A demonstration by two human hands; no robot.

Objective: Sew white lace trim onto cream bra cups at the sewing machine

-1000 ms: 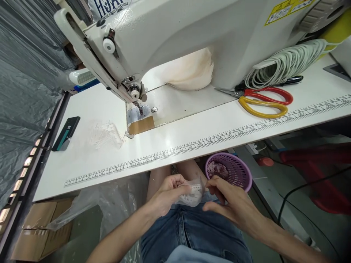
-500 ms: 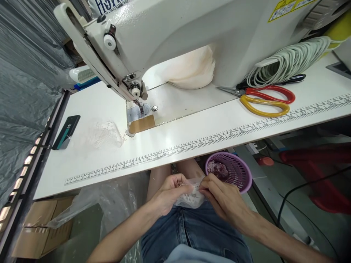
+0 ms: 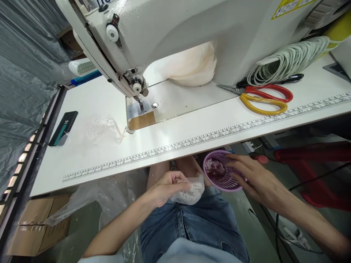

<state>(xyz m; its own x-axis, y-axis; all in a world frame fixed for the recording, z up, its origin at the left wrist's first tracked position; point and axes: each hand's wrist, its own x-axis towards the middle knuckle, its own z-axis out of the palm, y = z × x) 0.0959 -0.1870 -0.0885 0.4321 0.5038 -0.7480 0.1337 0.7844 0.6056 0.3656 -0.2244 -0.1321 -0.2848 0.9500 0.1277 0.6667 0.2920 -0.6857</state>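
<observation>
My left hand (image 3: 170, 188) pinches a small sheer white lace piece (image 3: 189, 193) between thumb and bent fingers, above my lap. The lace hangs out to the right of the fingertips, with a patterned area and a thin translucent edge. My right hand (image 3: 253, 173) is over the right side of a purple plastic basket (image 3: 233, 184), fingers stretched and a little apart, slightly blurred. Nothing shows in that hand. Inside the basket lies a clump of pinkish lace scraps (image 3: 214, 168); the hand covers part of the rim.
A sewing machine (image 3: 178, 36) stands on the white table (image 3: 90, 109), which carries a printed ruler strip (image 3: 201, 140). Scissors (image 3: 264, 100) and a coil of pale cord (image 3: 287, 60) lie at right. At left are a white lace scrap (image 3: 106, 129) and a dark box (image 3: 63, 128).
My right hand has let go of the lace piece and moved right, over the basket. My left hand stays above my lap, still pinching the lace. The view has shifted slightly.
</observation>
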